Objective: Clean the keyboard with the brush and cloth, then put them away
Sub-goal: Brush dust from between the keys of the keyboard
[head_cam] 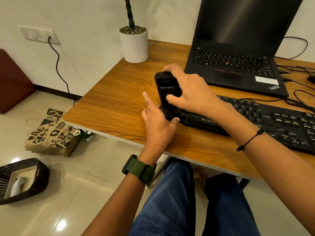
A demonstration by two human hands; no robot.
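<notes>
Black basket point(40, 169): on the floor at far left, something white inside, maybe the cloth.
Left hand point(157, 116): holds nothing, forefinger out, thumb on the keyboard's point(265, 120) left end.
Brush point(167, 90): matt black block, upright, tip on the left keys.
Right hand point(190, 90): wrapped around the brush.
Progress: I judge brushing underway; wiping and stowing remain.

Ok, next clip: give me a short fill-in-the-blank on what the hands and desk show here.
1. The right hand grips a black brush standing on the ____ end of the keyboard.
2. The left hand wears a ____ watch on its wrist.
3. Behind the keyboard sits an open ____.
4. The white pot stands on the ____.

Missing words: left; green; laptop; desk
</notes>
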